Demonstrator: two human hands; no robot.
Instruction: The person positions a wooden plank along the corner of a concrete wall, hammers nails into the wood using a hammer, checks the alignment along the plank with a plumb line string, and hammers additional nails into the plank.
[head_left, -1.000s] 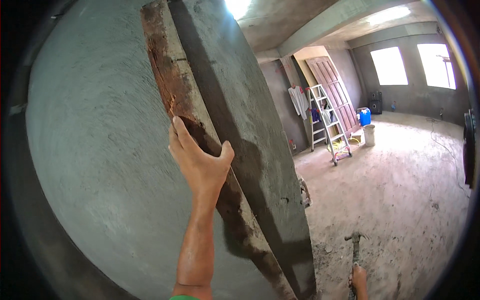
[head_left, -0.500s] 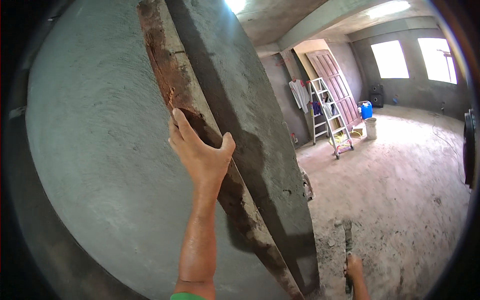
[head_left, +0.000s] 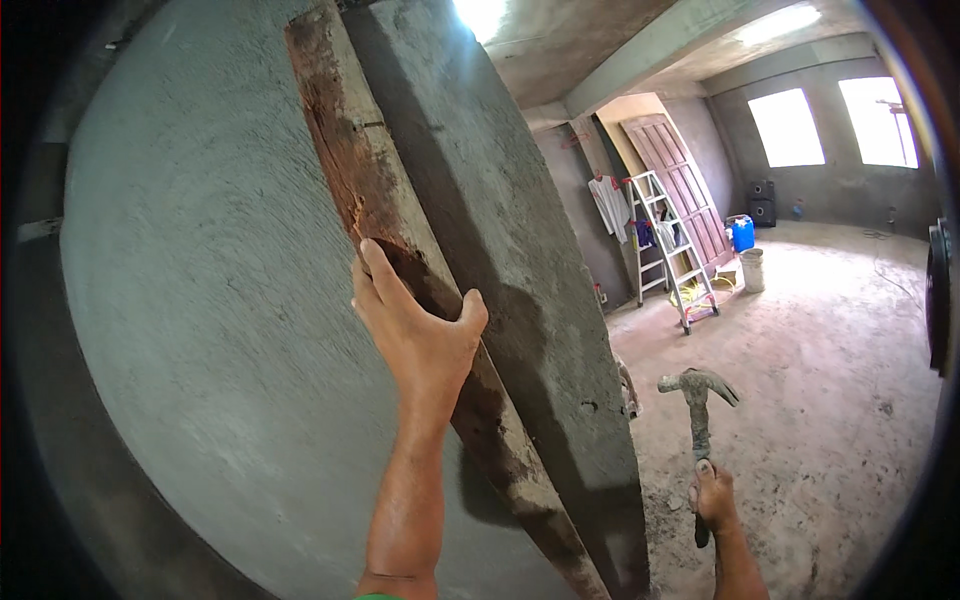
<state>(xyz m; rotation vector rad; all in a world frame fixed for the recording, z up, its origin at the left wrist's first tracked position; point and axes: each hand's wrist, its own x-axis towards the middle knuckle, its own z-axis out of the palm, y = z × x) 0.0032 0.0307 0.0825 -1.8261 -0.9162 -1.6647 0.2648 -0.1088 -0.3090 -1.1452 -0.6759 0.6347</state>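
Observation:
A long, weathered wooden plank (head_left: 375, 165), reddish brown with grey patches, lies along the grey plastered wall (head_left: 220, 250) and slants from upper left to lower right. My left hand (head_left: 420, 325) is wrapped across it, fingers over its left edge and thumb over its right. On the right, apart from the plank, my right hand (head_left: 715, 497) grips the handle of a claw hammer (head_left: 700, 405). The hammer is held upright, its grey, cement-stained head at the top with the claw toward the right.
An aluminium stepladder (head_left: 665, 245) stands beyond the wall's end, before a leaning panelled wooden door (head_left: 680, 185). Near it are a blue jug (head_left: 741, 234), a pale bucket (head_left: 752, 270) and a black speaker (head_left: 762, 203). The concrete floor (head_left: 800, 400) has dark stains and crumbs.
My right hand has raised the hammer, and its head now shows clearly. My left hand keeps its place on the plank; the whole view has shifted slightly.

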